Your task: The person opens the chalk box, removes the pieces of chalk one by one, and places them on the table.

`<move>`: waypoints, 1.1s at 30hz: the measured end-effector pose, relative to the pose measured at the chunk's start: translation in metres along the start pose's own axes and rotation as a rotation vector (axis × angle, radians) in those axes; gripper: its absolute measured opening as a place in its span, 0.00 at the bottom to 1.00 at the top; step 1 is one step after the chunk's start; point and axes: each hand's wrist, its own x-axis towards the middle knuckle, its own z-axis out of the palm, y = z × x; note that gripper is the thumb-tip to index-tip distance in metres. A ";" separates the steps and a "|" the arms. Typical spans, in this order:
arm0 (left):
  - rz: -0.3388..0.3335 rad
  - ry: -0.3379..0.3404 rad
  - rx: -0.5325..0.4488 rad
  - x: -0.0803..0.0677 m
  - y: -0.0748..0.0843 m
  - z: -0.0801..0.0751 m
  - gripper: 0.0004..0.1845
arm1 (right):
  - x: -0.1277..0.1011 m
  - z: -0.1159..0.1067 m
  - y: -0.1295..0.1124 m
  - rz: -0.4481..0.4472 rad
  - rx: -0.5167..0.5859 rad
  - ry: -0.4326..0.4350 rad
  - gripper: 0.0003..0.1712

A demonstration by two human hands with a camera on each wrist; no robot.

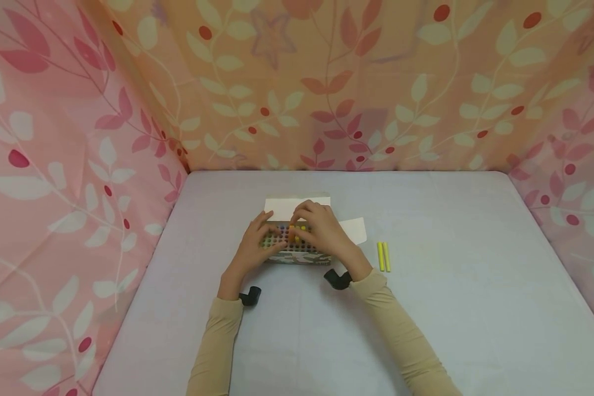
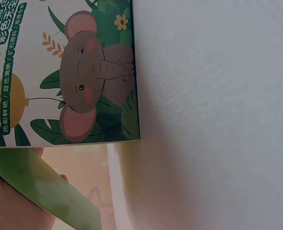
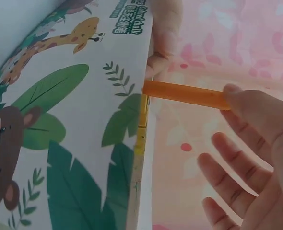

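Near the pale table's (image 1: 425, 308) back edge, the left hand (image 1: 252, 250) steadied the animal-printed cardboard chalk box (image 3: 74, 143). The right hand (image 1: 322, 228) pinched an orange chalk stick (image 3: 184, 94), half drawn out; freeing it probably needed a straight pull.

Chalk box (image 2: 74, 72) side: Chinese print "色彩鲜艳", partly legible. Box face, right wrist view: "Animal Chalk", small, uncertain.

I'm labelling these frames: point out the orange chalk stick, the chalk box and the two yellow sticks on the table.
orange chalk stick (image 3: 184, 94), right wrist view, mid-shaft.
chalk box (image 3: 74, 143), right wrist view, printed side panel.
two yellow sticks (image 1: 383, 257), head view, middle of the pair.
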 end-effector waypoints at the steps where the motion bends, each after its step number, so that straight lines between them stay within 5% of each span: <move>1: 0.001 0.000 0.001 0.000 0.000 0.000 0.18 | -0.001 -0.001 0.000 -0.002 0.022 0.015 0.06; 19: 0.005 0.004 0.007 -0.001 0.000 0.000 0.18 | -0.018 -0.036 0.013 -0.054 0.302 0.272 0.07; 33: 0.017 -0.003 0.000 0.000 -0.001 0.000 0.17 | -0.041 -0.060 0.030 0.020 0.327 0.370 0.09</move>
